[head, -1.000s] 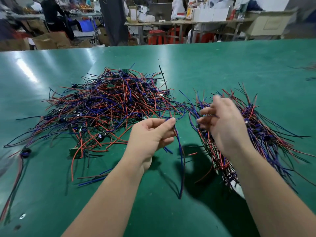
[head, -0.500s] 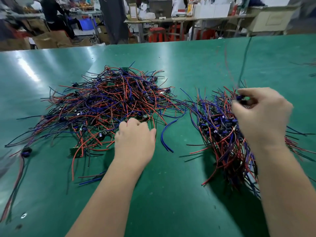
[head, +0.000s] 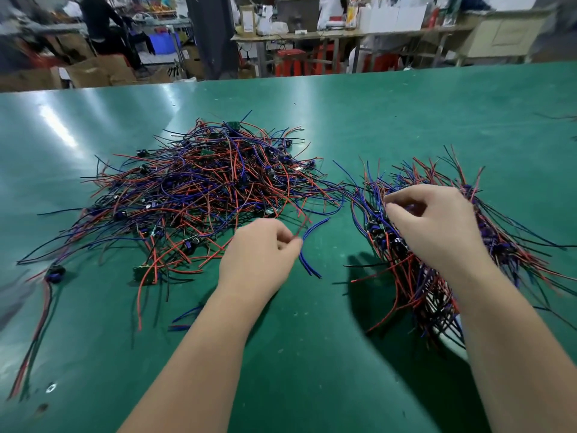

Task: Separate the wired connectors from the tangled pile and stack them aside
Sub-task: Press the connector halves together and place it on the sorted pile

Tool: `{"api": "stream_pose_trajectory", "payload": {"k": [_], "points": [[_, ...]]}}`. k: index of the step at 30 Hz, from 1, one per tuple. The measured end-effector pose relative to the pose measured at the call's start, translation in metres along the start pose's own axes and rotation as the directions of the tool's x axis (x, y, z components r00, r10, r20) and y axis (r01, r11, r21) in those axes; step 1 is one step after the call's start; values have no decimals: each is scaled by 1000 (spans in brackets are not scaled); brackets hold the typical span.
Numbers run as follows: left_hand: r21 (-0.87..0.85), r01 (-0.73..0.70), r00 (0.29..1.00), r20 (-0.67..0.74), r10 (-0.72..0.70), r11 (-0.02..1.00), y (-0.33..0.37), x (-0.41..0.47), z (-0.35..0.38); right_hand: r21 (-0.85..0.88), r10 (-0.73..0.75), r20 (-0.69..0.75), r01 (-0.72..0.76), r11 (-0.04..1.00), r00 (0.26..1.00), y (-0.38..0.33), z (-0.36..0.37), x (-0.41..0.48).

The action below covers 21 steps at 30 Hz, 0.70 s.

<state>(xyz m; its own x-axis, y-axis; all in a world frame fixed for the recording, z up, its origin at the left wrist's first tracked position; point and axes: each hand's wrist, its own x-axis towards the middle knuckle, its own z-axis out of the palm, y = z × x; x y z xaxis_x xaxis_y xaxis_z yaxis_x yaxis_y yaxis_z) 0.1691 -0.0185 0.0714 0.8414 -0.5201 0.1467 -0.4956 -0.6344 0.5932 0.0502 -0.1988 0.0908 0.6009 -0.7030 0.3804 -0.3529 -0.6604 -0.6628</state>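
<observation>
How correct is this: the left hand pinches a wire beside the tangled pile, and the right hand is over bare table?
Not quite. The head view shows the right hand over the sorted stack of wired connectors, not bare table. The left hand does pinch a wire beside the tangled pile.

Glare streaks the table (head: pixel 59 126); right hand (head: pixel 437 226) casts shadow; edges bow

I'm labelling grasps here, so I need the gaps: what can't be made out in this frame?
Head view:
- Left hand: whether its fingertips pinch anything; motion blur.
- Right hand: any grasp hidden by its curled fingers over the sorted red, blue and black wire bundle.
- White object beneath that bundle: covered by wires.
</observation>
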Motion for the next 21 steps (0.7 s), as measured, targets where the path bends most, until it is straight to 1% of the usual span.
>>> {"api": "stream_pose_trajectory", "payload": {"k": [1, 2, 3, 4, 5, 6, 7, 8, 9, 11, 13, 14, 15, 16, 18, 19, 21], "points": [[-178, 0, 999, -47, -8, 984, 3, 1, -1, 64, -5, 51, 1, 998, 999, -4, 2, -2], [-381, 2, 997, -73, -32, 925, 6, 2, -2, 151, -13, 121, -6, 989, 993, -8, 4, -4], [-563, 17, 995, -69, -67, 826, 10, 2, -4, 266, -28, 211, -30, 964, 977, -12, 6, -7], [-693, 45, 994, -43, -104, 720, 13, 2, -5, 384, -56, 305, -68, 921, 951, -18, 8, -10], [-765, 68, 992, -19, -128, 640, 16, 1, -6, 490, -97, 386, -114, 864, 918, -22, 10, -14], [-790, 79, 990, -8, -139, 608, 17, 0, -5, 565, -149, 442, -146, 812, 885, -26, 12, -18], [-791, 79, 990, -8, -140, 607, 18, -1, -4, 613, -195, 477, -165, 773, 857, -29, 14, -21], [-779, 71, 991, -15, -133, 624, 18, -2, -2, 632, -230, 491, -162, 758, 841, -31, 15, -24], [-755, 57, 992, -28, -119, 654, 19, -3, 1, 634, -257, 497, -145, 760, 829, -33, 17, -26], [-697, 13, 994, -66, -82, 717, 20, -5, 5, 604, -271, 487, -96, 791, 830, -36, 19, -28], [-667, -36, 994, -103, -45, 744, 21, -7, 8, 567, -250, 489, -87, 819, 835, -36, 20, -29], [-669, -49, 994, -105, -30, 742, 23, -8, 8, 554, -245, 488, -80, 829, 838, -36, 20, -29], [-703, -38, 996, -86, -32, 710, 25, -8, 7, 548, -232, 483, -85, 832, 844, -36, 20, -29], [-766, -5, 998, -47, -48, 643, 27, -8, 6, 559, -218, 468, -96, 824, 856, -34, 21, -27], [-866, 77, 996, 40, -86, 493, 30, -7, 4, 632, -170, 432, -163, 758, 886, -33, 20, -24], [-879, 100, 994, 65, -90, 466, 30, -6, 2, 681, -135, 428, -220, 698, 894, -33, 19, -23], [-879, 132, 991, 124, -49, 458, 29, -7, 1, 764, -87, 463, -348, 543, 882, -32, 18, -21]]}}
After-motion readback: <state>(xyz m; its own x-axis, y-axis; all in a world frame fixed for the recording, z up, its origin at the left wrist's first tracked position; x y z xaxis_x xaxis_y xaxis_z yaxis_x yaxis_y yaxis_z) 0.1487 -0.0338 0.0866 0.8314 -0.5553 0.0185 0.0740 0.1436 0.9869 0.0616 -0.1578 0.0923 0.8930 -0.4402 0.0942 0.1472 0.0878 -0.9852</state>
